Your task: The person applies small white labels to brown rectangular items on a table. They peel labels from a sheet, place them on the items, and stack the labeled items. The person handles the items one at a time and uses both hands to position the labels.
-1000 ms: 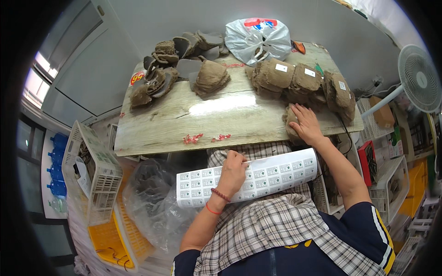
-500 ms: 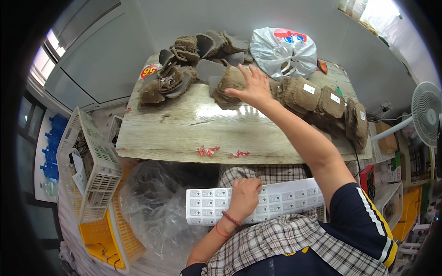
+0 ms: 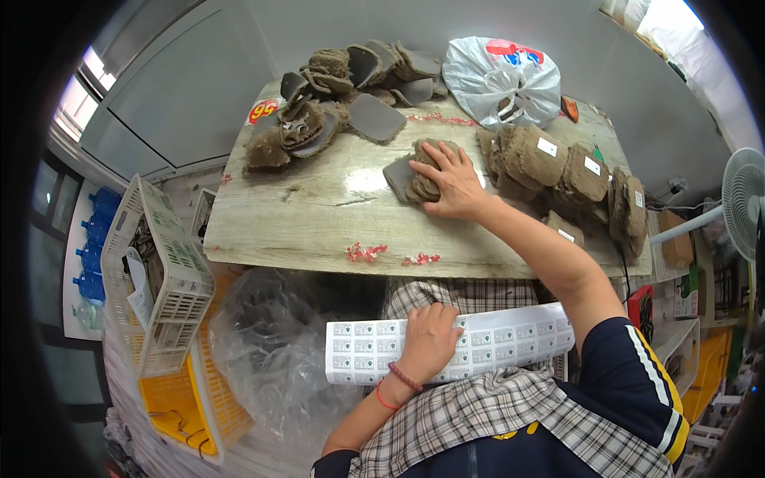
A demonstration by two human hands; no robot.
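Observation:
My right hand lies over a small stack of brown fuzzy pads with grey backing, its fingers bent over the top and the thumb at the near side. A grey pad corner sticks out at the stack's left. On my lap is a white sheet of printed labels; my left hand grips it, fingers curled near its upper edge. Right of the stack stands a row of similar brown pads, several with white labels. A loose heap of pads lies at the far left of the table.
A tied silver-grey plastic bag stands at the table's back. At left are a white crate and a yellow crate, beside a clear plastic bag. A white fan stands at right.
My right hand has come down onto the stack of pads, and the stack has moved right and nearer. My left hand still keeps hold of the label sheet.

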